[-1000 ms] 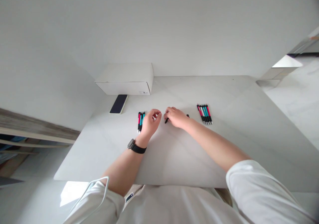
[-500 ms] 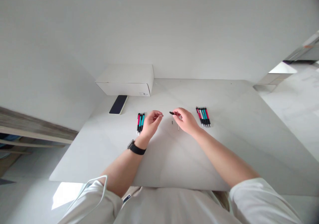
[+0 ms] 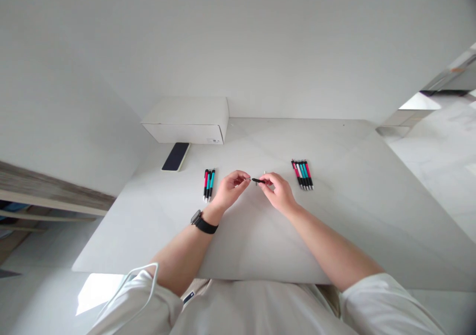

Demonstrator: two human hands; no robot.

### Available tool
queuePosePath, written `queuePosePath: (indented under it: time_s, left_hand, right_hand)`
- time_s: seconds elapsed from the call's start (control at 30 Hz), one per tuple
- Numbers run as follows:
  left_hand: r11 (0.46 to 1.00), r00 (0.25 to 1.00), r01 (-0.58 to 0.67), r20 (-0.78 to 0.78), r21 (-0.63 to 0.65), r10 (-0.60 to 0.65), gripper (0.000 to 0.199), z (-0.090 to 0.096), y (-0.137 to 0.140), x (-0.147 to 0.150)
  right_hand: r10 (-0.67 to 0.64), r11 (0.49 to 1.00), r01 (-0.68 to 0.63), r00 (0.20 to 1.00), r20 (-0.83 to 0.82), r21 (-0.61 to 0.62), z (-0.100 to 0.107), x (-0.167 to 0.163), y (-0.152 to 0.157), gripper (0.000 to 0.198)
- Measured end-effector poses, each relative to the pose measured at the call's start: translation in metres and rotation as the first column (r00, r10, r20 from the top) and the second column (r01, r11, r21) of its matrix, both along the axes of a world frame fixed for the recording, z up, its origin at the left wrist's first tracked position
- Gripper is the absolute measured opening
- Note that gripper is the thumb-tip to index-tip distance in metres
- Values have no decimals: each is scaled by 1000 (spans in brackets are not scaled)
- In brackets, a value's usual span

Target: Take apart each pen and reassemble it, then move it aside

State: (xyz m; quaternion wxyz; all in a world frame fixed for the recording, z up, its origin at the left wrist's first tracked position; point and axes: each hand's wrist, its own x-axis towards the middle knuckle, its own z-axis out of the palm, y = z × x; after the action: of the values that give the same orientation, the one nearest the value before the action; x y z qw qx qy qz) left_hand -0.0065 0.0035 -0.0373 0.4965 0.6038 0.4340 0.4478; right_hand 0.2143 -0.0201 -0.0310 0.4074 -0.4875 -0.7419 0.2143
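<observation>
My left hand [image 3: 231,190] is closed in a pinch on a small silvery pen tip [image 3: 248,178]. My right hand [image 3: 278,191] pinches a black pen part [image 3: 256,180], its free end pointing left at the pen tip. The two pieces almost meet; whether they touch I cannot tell. A thin pale stick [image 3: 265,172] shows just behind my right fingers, mostly hidden. Left of my left hand lie several pens [image 3: 208,185], red and teal with black grips. Another row of pens [image 3: 302,175], red, white and teal, lies right of my right hand.
A white box [image 3: 186,132] stands against the wall at the back left of the white table [image 3: 238,245]. In front of it lies a phone [image 3: 176,157]. My left wrist wears a black watch [image 3: 204,223], and a pale cable [image 3: 154,280] loops by my left sleeve.
My hands have come closer together and slightly toward me, bringing the pen tip up to the black part. The small dark piece on the table between them is now mostly covered.
</observation>
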Motion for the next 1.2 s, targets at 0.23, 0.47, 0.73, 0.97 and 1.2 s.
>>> queuePosePath:
  time_s: [0.23,0.47,0.73,0.97,1.2]
  left_hand:
    - [1000,1000,14,-8,1,-13,29,-1,-2,1]
    - [999,999,36,-36,14,-36,28,-5,-1,1]
    - [997,998,65,-4,-36,-65,29,-5,0,1]
    - [996,997,78,32,-48,-77,28,-5,1,0]
    - [996,997,79,14,-48,-79,29,-4,0,0]
  right_hand:
    - [1,1000,-1,1000,18,14,-1,0,-1,11]
    - [9,998,-12,999,36,63,-4,2,0,13]
    - [39,991,-43,999,34,127,-10,6,3,21]
    - [27,994,-30,999,26,109,-9,6,4,18]
    - [34,998,-38,995,91,43,-9,9,6,24]
